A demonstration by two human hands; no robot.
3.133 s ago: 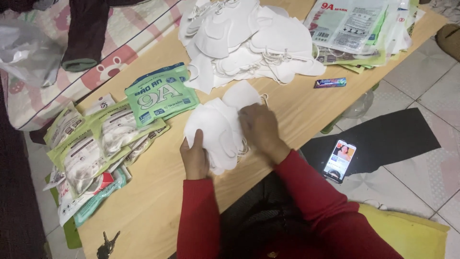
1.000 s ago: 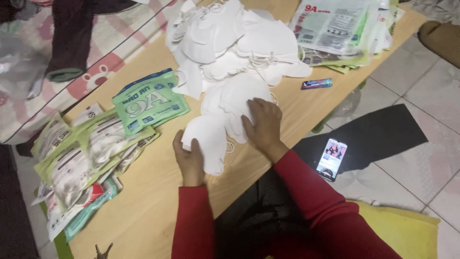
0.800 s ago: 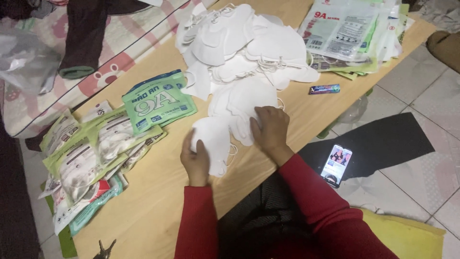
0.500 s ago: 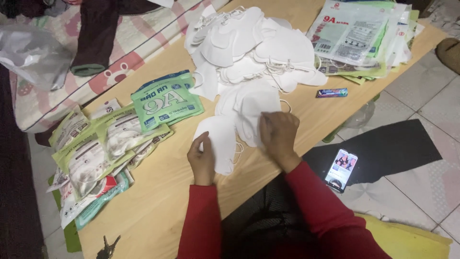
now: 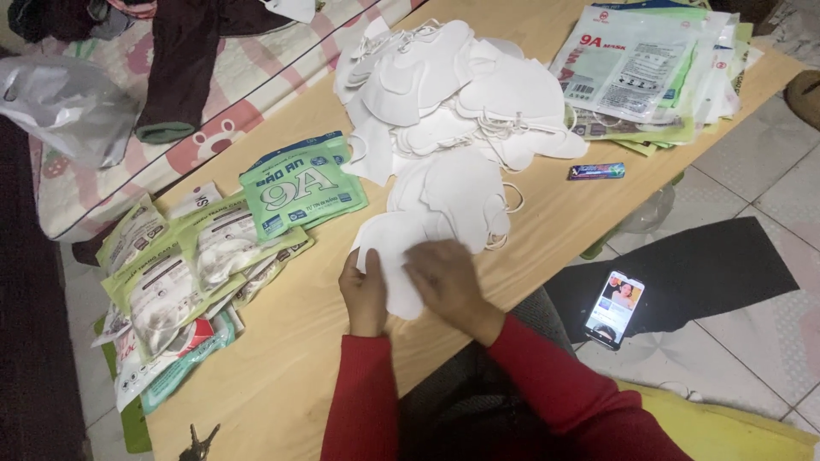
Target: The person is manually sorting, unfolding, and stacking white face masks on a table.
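A small stack of white face masks [image 5: 389, 248] lies near the front edge of the wooden table [image 5: 282, 341]. My left hand [image 5: 363, 294] grips the stack's left edge. My right hand [image 5: 448, 282] presses flat on its right side. Just beyond them lies another loose pile of white masks [image 5: 457, 192], and a large heap of white masks [image 5: 444, 85] fills the table's far middle.
Green sealed mask packets [image 5: 299, 183] and filled packets [image 5: 166, 282] lie to the left. Empty printed bags [image 5: 641, 68] are stacked at the far right. A small blue tube [image 5: 595, 171] lies near the right edge. A lit phone [image 5: 613, 309] rests on the tiled floor.
My hands have drawn a few masks off the loose pile toward me. My right hand has moved from the pile down onto the small stack beside my left hand.
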